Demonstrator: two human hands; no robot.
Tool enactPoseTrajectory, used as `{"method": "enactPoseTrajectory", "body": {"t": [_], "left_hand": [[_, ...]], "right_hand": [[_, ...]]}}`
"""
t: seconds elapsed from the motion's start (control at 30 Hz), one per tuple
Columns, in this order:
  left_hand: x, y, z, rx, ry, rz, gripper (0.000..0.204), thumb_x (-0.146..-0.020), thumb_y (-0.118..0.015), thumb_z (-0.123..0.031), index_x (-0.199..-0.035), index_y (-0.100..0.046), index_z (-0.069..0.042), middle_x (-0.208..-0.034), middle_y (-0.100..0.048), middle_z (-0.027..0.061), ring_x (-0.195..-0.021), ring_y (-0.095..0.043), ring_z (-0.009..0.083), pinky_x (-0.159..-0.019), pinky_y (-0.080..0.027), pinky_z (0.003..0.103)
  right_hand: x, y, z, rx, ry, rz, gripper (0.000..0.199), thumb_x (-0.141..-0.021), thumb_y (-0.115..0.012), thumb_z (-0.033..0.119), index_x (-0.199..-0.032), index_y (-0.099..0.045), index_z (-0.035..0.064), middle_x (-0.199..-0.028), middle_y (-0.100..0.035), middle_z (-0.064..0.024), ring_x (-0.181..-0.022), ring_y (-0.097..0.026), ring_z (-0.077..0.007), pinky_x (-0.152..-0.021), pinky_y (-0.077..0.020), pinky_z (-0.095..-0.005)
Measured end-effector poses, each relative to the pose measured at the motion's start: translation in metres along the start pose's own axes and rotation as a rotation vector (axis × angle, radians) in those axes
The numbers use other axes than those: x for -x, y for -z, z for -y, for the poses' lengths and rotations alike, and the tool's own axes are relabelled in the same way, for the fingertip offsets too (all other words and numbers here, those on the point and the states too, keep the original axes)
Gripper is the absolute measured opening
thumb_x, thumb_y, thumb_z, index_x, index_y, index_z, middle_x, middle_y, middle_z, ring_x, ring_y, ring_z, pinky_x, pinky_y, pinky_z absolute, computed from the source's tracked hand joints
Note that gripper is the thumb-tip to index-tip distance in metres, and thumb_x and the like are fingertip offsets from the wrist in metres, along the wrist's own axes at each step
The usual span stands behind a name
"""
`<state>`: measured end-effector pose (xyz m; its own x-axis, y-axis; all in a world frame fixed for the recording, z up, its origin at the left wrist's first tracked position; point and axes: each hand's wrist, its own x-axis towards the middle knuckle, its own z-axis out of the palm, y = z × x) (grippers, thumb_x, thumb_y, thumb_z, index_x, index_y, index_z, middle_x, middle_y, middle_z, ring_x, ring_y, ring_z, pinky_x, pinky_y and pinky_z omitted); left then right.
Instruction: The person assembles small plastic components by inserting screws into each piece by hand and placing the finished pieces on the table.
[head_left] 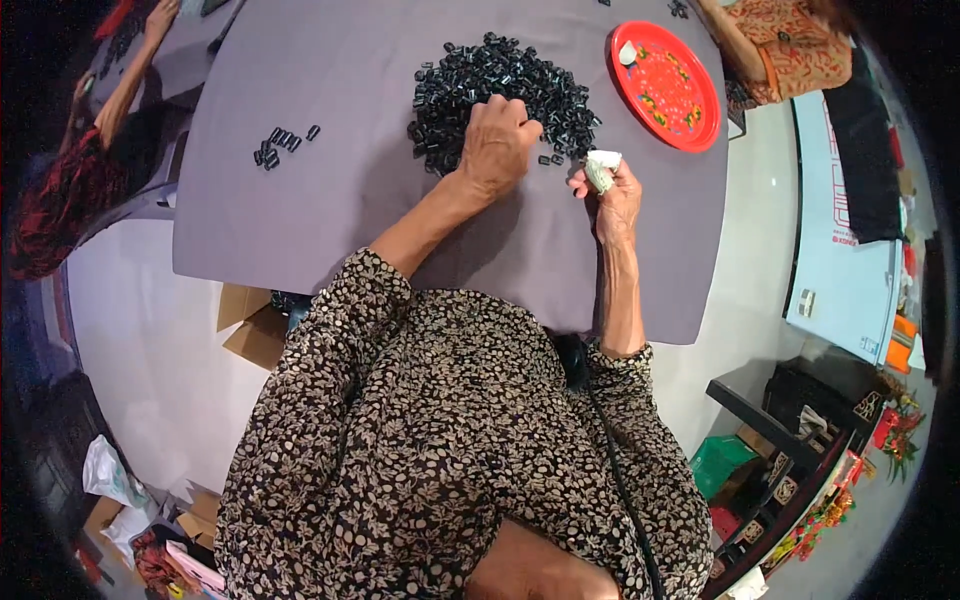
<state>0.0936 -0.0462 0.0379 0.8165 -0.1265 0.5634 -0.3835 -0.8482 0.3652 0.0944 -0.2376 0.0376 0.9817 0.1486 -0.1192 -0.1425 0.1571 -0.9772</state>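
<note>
A heap of small black plastic pieces [540, 85] lies on the grey-covered table. My left hand [497, 148] reaches into its near edge, fingers curled down and closed; the back of the hand hides the fingertips and whatever they hold. To the right of the heap, my right hand [615, 198] is raised above the cloth with its fingers bent inward. A small white and pale green wad [601, 170] shows at its thumb and fingers, and its exact kind is unclear. Two loose black pieces [551, 160] lie between my hands.
A red round tray [665, 88] with a white scrap on it stands at the right. A few black pieces [277, 146] form a small group at the left. Other people sit at the far left and far right. An open cardboard box [255, 325] is below the table's front edge.
</note>
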Motion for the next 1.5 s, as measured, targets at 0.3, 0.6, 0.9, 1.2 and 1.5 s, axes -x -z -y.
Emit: {"method": "enactPoseTrajectory", "body": {"t": [0.3,0.6,0.9,1.2,1.5], "left_hand": [[-0.006,-0.015,-0.006,0.039,-0.045,-0.013,0.003,-0.062,-0.06,-0.011,-0.062,-0.057,-0.011,-0.071,-0.046,0.0035,-0.074,-0.044,0.0224,-0.062,-0.034,0.037],[-0.002,-0.002,0.004,0.092,0.044,0.106,0.01,-0.065,-0.061,-0.011,-0.075,-0.063,-0.011,-0.078,-0.051,0.0046,-0.08,-0.048,0.024,-0.068,-0.038,0.038],[-0.006,-0.012,-0.004,-0.004,-0.061,0.045,0.01,-0.063,-0.063,-0.015,-0.065,-0.056,-0.009,-0.072,-0.047,0.0043,-0.075,-0.045,0.0217,-0.064,-0.035,0.036],[-0.003,-0.003,-0.008,0.123,-0.104,0.018,0.004,-0.07,-0.055,-0.009,-0.068,-0.054,-0.005,-0.066,-0.052,0.0056,-0.067,-0.05,0.02,-0.061,-0.039,0.033],[-0.042,0.063,-0.01,1.671,0.872,0.048,0.023,-0.081,-0.059,-0.012,-0.098,-0.056,0.002,-0.087,-0.06,0.0085,-0.078,-0.058,0.0162,-0.073,-0.048,0.029]], "right_hand": [[0.001,0.0,-0.001,-0.007,0.017,0.021,0.016,-0.081,-0.058,0.012,-0.092,-0.056,-0.0004,-0.072,-0.06,-0.0098,-0.06,-0.058,-0.0161,-0.051,-0.0445,-0.0234],[0.001,-0.004,0.002,0.026,0.01,-0.01,0.014,-0.082,-0.056,0.01,-0.091,-0.056,-0.0005,-0.072,-0.06,-0.0094,-0.06,-0.058,-0.0152,-0.051,-0.0437,-0.0231],[0.002,-0.004,0.002,0.015,0.004,-0.022,0.013,-0.082,-0.056,0.01,-0.09,-0.056,-0.0006,-0.071,-0.06,-0.0097,-0.059,-0.058,-0.0154,-0.051,-0.044,-0.0229],[0.003,-0.005,0.002,-0.021,0.001,-0.015,0.015,-0.082,-0.058,0.011,-0.09,-0.056,-0.0008,-0.07,-0.059,-0.0086,-0.057,-0.055,-0.0136,-0.05,-0.043,-0.0231],[-0.002,-0.047,0.085,0.238,0.196,0.077,0.012,-0.082,-0.055,0.007,-0.091,-0.057,-0.0012,-0.071,-0.058,-0.0076,-0.063,-0.057,-0.0155,-0.06,-0.0441,-0.0262]]}}
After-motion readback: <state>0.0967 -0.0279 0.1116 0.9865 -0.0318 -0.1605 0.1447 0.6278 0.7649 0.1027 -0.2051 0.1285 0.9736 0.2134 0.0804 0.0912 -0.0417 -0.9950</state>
